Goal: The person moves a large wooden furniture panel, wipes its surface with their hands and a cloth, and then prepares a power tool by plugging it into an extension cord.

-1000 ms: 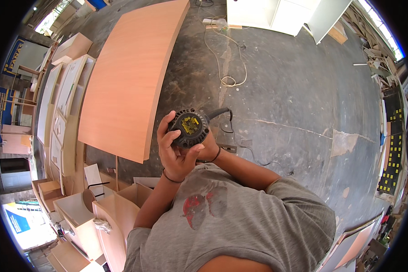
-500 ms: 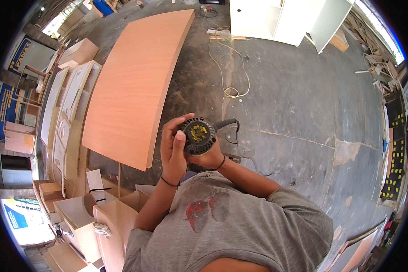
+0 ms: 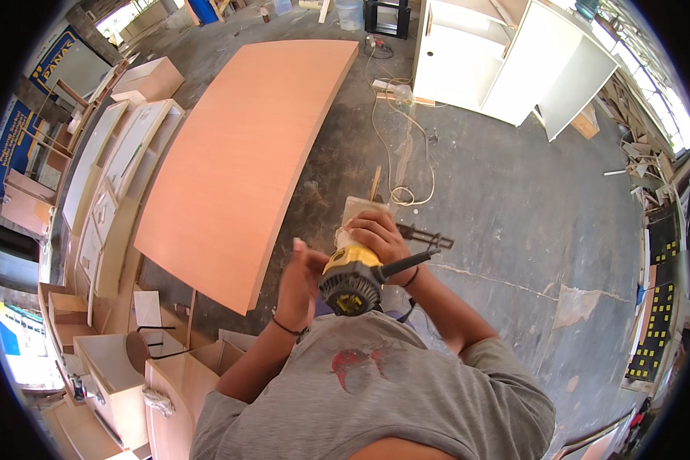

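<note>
Floor: dark grey concrete floor point(image 3: 498, 207), worn and cracked, across the middle and right of the frame.
Panel: one large orange-brown wooden panel point(image 3: 238, 169), left of centre.
Cabinet: one white cabinet point(image 3: 464, 65), top right, door ajar.
Boxes: open wooden box point(image 3: 111, 360) and others, lower left.
Floor cord: one pale cord point(image 3: 376, 146), looped on the floor, upper centre.
Power tool: one yellow-and-black power tool point(image 3: 353, 284), centre of the frame, held up before the grey shirt point(image 3: 376, 383); black vented end toward the viewer, pale flat base point(image 3: 360, 205) at the far end, black slotted bar point(image 3: 429, 236) jutting right.
Tool cord: black cord point(image 3: 408, 264), leaving the vented end and crossing in front of the right wrist.
Right hand point(image 3: 383, 236): fingers curled around the tool body near the base, close together.
Left hand point(image 3: 299, 280): just left of the tool, blurred; fingers loosely extended, not wrapped around it; contact with its side cannot be told.
Hazard, drop: the tool could tip or slip, should the right hand alone bear its weight and loosen.
Hazard, snag: the cord could catch on the right wrist if the tool were turned.
Hazard, cut: any bit is hidden; fingers near the base could be hurt if power came on.
</note>
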The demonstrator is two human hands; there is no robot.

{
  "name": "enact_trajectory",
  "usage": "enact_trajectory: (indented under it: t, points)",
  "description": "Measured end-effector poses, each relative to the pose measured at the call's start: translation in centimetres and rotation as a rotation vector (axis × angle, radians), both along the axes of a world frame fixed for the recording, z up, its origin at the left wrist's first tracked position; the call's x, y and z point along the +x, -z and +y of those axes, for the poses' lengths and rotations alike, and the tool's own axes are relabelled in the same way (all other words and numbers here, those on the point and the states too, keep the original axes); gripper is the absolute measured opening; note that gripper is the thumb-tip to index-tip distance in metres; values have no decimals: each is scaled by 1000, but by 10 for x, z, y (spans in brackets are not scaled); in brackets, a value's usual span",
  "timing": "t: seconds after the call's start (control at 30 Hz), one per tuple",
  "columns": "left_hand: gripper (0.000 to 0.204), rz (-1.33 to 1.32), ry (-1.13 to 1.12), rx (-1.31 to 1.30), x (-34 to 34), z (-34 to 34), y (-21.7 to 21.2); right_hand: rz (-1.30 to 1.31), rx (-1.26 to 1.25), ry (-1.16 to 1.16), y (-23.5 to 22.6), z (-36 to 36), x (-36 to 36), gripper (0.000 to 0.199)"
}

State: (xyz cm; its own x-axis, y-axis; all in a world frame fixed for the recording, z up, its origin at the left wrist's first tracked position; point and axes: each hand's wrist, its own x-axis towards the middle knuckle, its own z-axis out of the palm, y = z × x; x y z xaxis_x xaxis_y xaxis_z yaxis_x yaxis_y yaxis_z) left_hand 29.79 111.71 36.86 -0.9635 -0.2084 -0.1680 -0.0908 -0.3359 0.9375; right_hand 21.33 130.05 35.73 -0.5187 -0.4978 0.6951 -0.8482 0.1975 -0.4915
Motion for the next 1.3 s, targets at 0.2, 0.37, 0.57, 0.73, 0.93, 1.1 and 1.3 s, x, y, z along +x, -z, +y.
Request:
enact_trajectory:
  t: [0.2, 0.37, 0.57, 0.73, 0.93, 1.1, 1.3]
  points:
    - [64, -447, 646, 506, -82, -29, -15, 294, 408, -44, -37, -35, -54, 26]
    - [59, -350, 637, 733, -127, -58, 7, 275, 611, 73, -61, -75, -91, 28]
    - [51, -376, 579, 963, -186, -62, 37, -181, 710, 240, -63, -60, -111, 44]
    - [55, -524, 595, 722, -210, -84, 68, -1001, 108, 361, 13, 16, -131, 46]
    - [46, -793, 497, 794, -205, -82, 132, -1219, -59, 646, 173, 119, -149, 39]
    - [36, -877, 320, 599, -221, -59, 151, -1590, -142, 757, 286, 159, -182, 27]
    - [41, -951, 160, 338, -229, -39, 197, -2015, -239, 762, 444, 174, -259, 17]
